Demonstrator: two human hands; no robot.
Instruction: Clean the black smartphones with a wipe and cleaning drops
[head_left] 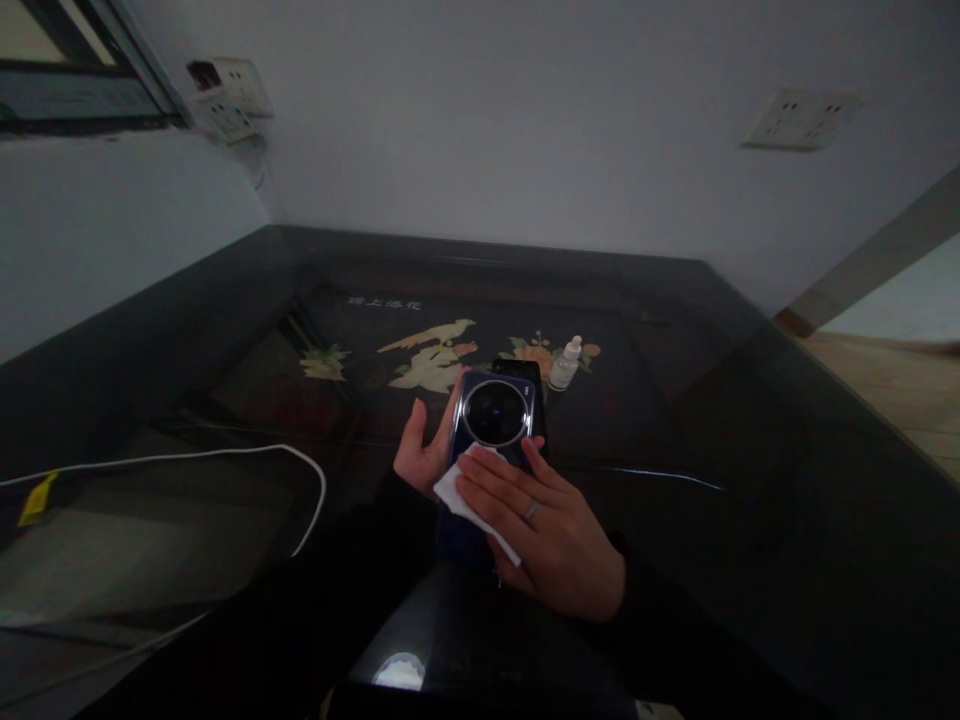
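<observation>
Dark blue phone (pixel 496 425), white cloth (pixel 459 492), bird-and-flower black table (pixel 675 400)

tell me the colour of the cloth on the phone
White; the cloth on the phone shows best in the head view.

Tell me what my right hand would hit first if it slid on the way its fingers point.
Likely the camera ring on the phone, just beyond the right hand and its white wipe; the left hand lies close beside.
</observation>
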